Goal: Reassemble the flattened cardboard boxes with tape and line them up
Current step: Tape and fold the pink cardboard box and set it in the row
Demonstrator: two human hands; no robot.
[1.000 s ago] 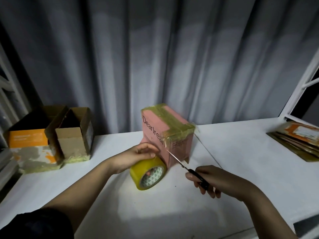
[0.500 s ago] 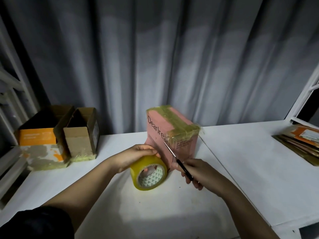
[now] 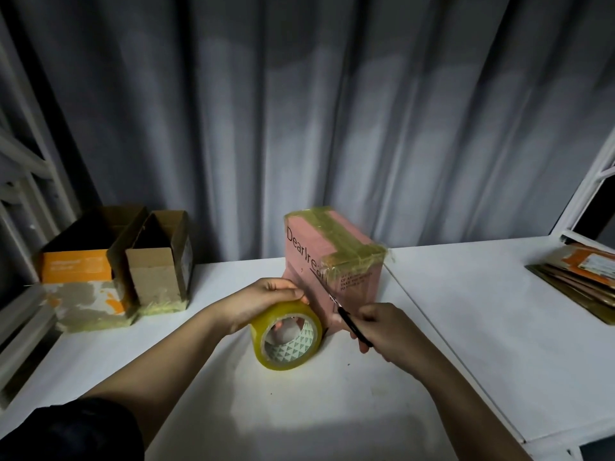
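Observation:
A pink cardboard box (image 3: 306, 261) with yellowish tape over its top stands in the middle of the white table (image 3: 466, 327). My left hand (image 3: 256, 301) grips a roll of clear yellowish tape (image 3: 288, 337) that stands on edge against the box's front. My right hand (image 3: 386, 331) holds black-handled scissors (image 3: 346, 319), whose blades point up-left at the box's front edge near the tape. At the far left stand two assembled open boxes side by side: an orange-and-white box (image 3: 80, 281) and a plain brown box (image 3: 159, 271).
A stack of flattened cardboard boxes (image 3: 579, 277) lies at the table's right end. A grey curtain (image 3: 299, 111) hangs right behind the table. White metal frames rise at the left (image 3: 20, 168) and right (image 3: 595, 181) sides. A seam crosses the tabletop right of the pink box.
My right hand has brought the scissors up and left, from the table in front of the box to its taped front edge. My left hand stays on the tape roll.

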